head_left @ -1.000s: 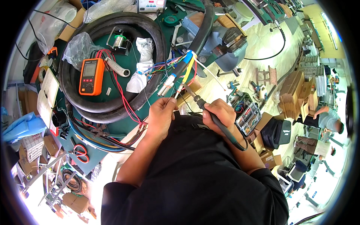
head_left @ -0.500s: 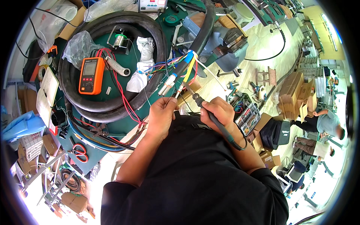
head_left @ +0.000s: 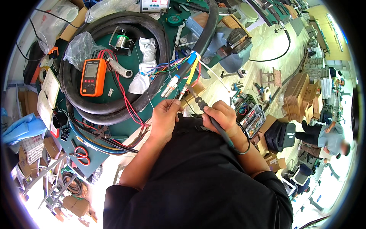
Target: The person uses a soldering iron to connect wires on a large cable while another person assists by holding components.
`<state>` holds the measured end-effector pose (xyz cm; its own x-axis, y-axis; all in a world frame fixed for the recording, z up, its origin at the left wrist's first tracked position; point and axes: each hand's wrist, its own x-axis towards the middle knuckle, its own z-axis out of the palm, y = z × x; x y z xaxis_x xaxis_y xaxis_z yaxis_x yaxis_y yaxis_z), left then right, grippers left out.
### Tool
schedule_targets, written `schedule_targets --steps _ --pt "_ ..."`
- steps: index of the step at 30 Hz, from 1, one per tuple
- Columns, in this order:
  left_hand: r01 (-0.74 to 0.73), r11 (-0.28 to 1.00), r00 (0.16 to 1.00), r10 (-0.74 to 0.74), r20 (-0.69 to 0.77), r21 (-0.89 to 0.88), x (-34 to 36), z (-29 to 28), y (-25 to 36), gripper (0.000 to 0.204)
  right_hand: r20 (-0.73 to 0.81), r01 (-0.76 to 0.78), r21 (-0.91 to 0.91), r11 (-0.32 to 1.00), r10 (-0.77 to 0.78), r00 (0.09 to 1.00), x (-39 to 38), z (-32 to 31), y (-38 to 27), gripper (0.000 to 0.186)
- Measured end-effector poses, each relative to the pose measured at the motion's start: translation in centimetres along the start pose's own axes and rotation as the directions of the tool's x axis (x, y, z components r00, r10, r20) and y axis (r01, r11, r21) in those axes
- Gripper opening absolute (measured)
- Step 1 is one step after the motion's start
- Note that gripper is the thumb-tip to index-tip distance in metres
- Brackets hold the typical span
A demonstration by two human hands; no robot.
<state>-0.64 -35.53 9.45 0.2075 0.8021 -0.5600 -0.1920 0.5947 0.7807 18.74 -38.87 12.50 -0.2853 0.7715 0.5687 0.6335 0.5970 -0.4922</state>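
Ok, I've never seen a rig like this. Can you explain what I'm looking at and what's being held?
There's no robot here: these are a person's two bare hands. The view comes from a wide fisheye camera on that person's head, looking down, so straight edges bend near the rim.

The right hand holds a dark-handled, corded tool, apparently a soldering iron. Its tip points toward wires near a silver connector; I can't tell whether it touches. The left hand pinches a thin, light-coloured piece, too small to identify surely.

On the green table lie a coiled black cable, an orange meter and scissors.
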Motion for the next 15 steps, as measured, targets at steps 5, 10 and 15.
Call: schedule_targets --steps 5,10,15 --pt "-0.004 1.0 1.0 0.003 -0.017 -0.01 0.11 0.12 -0.23 0.021 0.029 0.025 -0.017 1.0 -0.024 0.999 -0.52 0.16 0.29 0.032" --pt "0.003 1.0 1.0 -0.004 -0.023 -0.026 0.06 0.18 -0.11 0.021 0.025 0.023 -0.013 1.0 -0.022 0.999 -0.67 0.26 0.36 0.031" --pt "0.013 0.999 1.0 -0.014 -0.027 -0.033 0.07 0.17 -0.22 0.02 0.017 0.019 0.003 1.0 -0.019 1.0 -0.52 0.18 0.32 0.031"
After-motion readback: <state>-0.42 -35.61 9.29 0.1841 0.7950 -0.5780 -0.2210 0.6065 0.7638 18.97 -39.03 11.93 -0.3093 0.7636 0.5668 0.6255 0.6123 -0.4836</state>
